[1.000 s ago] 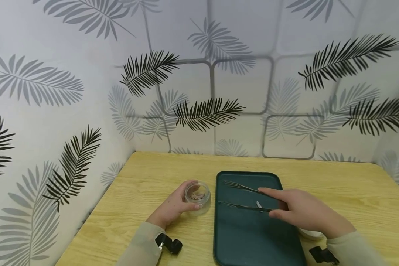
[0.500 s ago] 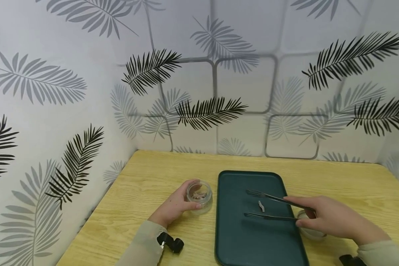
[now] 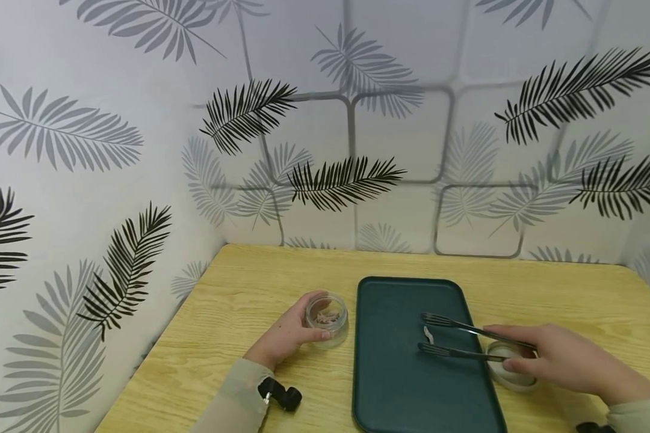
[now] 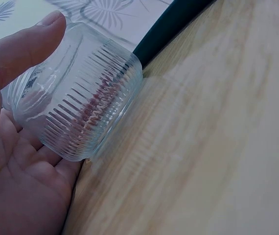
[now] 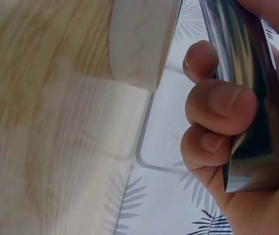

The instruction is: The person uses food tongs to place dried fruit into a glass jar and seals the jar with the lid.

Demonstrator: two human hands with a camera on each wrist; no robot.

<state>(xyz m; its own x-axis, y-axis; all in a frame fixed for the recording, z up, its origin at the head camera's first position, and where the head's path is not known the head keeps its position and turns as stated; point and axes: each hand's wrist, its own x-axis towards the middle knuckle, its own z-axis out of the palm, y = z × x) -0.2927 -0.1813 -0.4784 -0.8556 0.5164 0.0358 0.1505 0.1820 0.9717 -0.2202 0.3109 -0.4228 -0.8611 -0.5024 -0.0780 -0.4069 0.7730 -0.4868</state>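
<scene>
Nearest the camera, the right hand (image 3: 569, 364) grips open metal tongs (image 3: 460, 340), its fingers (image 5: 218, 105) curled round the handle end above a small white-rimmed jar (image 3: 511, 373). Just beyond the tong tips, a small pale scrap (image 3: 428, 334) lies between the prongs on the dark green tray (image 3: 401, 397). Across the tray, the left hand (image 3: 284, 337) clasps a ribbed glass jar (image 4: 78, 115) on the wooden table (image 3: 238, 288). Judged from here, closing the tongs off-centre could flick the scrap aside.

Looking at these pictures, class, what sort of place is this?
Probably a small staged work booth, not a lived-in room: leaf-patterned panels wall in a wooden table, which bears only a green tray, tongs and a glass jar.
</scene>
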